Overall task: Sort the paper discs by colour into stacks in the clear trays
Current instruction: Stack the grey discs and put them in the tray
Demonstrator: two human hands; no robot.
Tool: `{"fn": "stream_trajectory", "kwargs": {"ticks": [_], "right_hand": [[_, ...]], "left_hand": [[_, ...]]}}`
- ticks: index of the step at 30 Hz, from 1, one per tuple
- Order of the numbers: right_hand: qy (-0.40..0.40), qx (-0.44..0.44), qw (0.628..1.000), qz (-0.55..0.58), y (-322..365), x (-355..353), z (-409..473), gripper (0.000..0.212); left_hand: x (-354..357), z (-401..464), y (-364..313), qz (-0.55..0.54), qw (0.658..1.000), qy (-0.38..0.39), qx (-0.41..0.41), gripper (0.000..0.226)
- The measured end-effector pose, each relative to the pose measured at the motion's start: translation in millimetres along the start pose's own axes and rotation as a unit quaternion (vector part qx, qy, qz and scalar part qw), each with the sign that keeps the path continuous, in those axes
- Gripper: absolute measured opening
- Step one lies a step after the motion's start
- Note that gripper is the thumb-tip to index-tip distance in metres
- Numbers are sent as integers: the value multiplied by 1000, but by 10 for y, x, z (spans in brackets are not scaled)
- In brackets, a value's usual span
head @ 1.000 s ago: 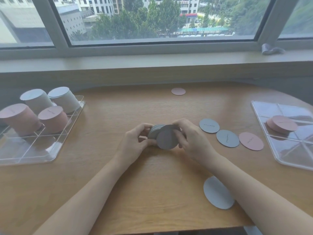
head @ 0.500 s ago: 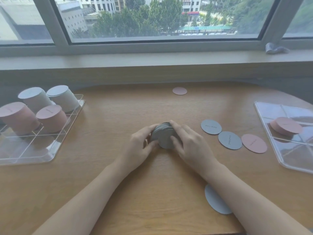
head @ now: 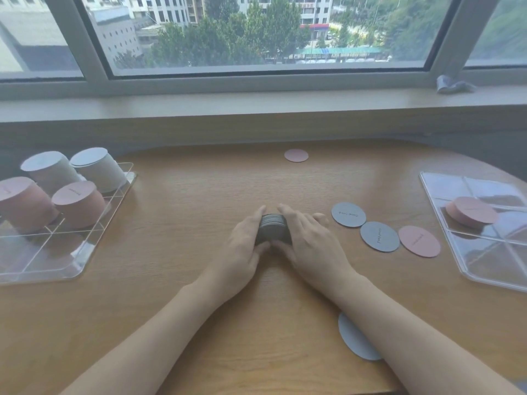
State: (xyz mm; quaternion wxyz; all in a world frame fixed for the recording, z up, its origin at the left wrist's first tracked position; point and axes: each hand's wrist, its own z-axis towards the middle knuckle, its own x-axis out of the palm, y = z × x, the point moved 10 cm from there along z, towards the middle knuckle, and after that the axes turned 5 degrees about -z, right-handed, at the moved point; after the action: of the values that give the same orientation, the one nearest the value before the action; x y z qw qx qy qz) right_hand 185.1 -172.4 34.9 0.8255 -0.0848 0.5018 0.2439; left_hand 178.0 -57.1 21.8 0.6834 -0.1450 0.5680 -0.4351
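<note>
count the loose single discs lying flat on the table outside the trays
5: a pink disc far centre, two grey discs and a pink one right of the hands, a grey one partly under the right forearm.

The table [head: 176, 212] is wood-grain with a soft satin sheen. On it, left of the grey stack [head: 273, 230] of matt paper discs, sits a glossy clear plastic tray [head: 68, 260] (glare along its rim).

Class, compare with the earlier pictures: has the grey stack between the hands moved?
Yes. The grey stack, then fanned and tilted above the table, now sits squared, cupped by the left hand and right hand, still left of the loose grey disc.
</note>
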Motion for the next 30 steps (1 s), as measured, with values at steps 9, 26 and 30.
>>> {"fn": "stream_trajectory", "kwargs": {"ticks": [9,26,30], "right_hand": [[31,108,992,-52,-731,-170,16,63],[111,203,971,64,-1422,-364,-389,59],[254,210,944,-31,-1606,-370,-604,73]], "left_hand": [[-175,-21,136,-61,995,-63,-41,30],[-179,-19,135,-71,994,-51,-60,32],[-192,-28,105,-75,994,-50,-58,29]]}}
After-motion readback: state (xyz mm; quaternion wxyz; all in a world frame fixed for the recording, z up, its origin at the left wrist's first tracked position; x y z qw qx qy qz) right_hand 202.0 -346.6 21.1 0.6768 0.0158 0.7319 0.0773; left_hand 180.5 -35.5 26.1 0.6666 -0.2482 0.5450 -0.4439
